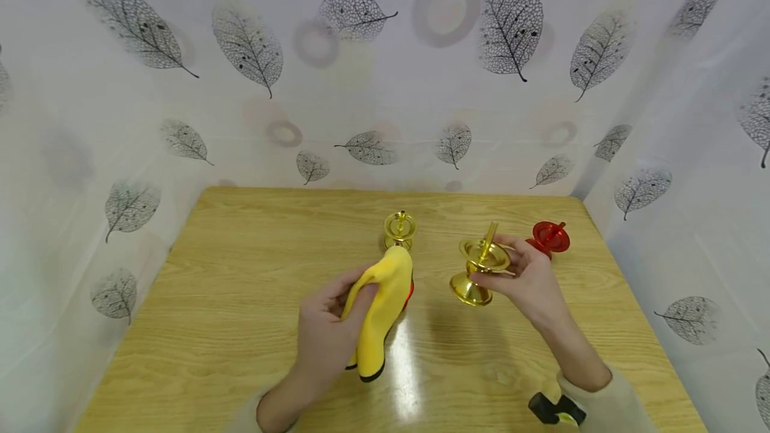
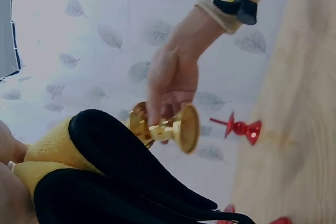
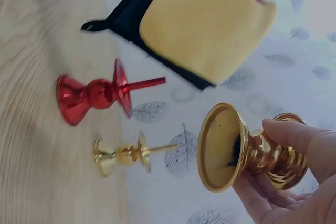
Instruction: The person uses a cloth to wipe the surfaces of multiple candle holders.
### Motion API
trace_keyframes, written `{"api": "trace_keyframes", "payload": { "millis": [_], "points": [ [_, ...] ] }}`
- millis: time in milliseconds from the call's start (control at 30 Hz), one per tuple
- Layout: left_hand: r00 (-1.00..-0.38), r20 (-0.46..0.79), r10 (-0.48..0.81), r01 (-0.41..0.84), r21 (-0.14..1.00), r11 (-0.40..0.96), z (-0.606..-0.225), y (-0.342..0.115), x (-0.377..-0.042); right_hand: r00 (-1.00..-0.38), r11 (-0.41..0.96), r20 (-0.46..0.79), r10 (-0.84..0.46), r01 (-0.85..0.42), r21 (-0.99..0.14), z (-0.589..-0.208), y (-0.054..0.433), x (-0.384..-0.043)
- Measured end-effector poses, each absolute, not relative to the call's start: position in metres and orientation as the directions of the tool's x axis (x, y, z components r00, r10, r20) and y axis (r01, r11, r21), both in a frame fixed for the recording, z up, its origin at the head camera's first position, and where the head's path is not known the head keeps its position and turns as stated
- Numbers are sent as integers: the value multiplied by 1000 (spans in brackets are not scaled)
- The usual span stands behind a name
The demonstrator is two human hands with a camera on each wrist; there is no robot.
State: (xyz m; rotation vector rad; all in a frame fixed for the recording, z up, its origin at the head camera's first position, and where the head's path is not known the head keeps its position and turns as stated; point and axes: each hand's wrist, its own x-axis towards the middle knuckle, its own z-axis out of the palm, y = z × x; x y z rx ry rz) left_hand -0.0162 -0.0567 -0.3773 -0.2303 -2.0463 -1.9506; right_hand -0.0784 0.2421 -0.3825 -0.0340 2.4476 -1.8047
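My left hand (image 1: 327, 333) pinches a yellow cloth with black edging (image 1: 388, 306), folded and hanging over the table. In my right hand (image 1: 537, 282) is a gold candle holder (image 1: 471, 291), gripped by its stem between thumb and fingers and raised off the tabletop. Its spike points up, and the right wrist view shows the hollow underside of its base (image 3: 218, 148). The cloth hangs to the left of this holder, apart from it. Behind the cloth stands a red candle holder (image 3: 100, 94), mostly hidden in the head view.
Farther back on the wooden table (image 1: 259, 246) stands another gold candle holder (image 1: 400, 227). A second red candle holder (image 1: 550, 238) is at the right, partly behind my right hand. Leaf-printed curtains (image 1: 373, 99) enclose the table's back and sides.
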Motion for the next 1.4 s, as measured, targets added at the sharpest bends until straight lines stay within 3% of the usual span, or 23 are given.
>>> {"api": "trace_keyframes", "payload": {
  "millis": [233,433,600,767,1133,1400],
  "points": [
    [-948,268,-169,247,959,137,-365,-89,-11,-994,288,106,-37,-112,-951,-407,250,-95],
    [-932,306,-194,263,940,217,-365,-112,-18,-976,326,219,-6,-209,-922,-428,259,-111],
    [-906,370,-205,312,912,268,-372,-126,-31,-975,354,221,1,-206,-912,-446,265,-126],
    [-918,337,-210,266,914,306,-379,-135,-45,-979,397,202,-6,-188,-898,-464,267,-141],
    [-922,326,-209,255,917,305,-397,-146,-69,-968,276,241,-66,-250,-928,-502,268,-166],
    [-925,306,-225,237,928,289,-403,-150,-76,-981,318,186,-62,-196,-927,-512,263,-170]
  ]
}}
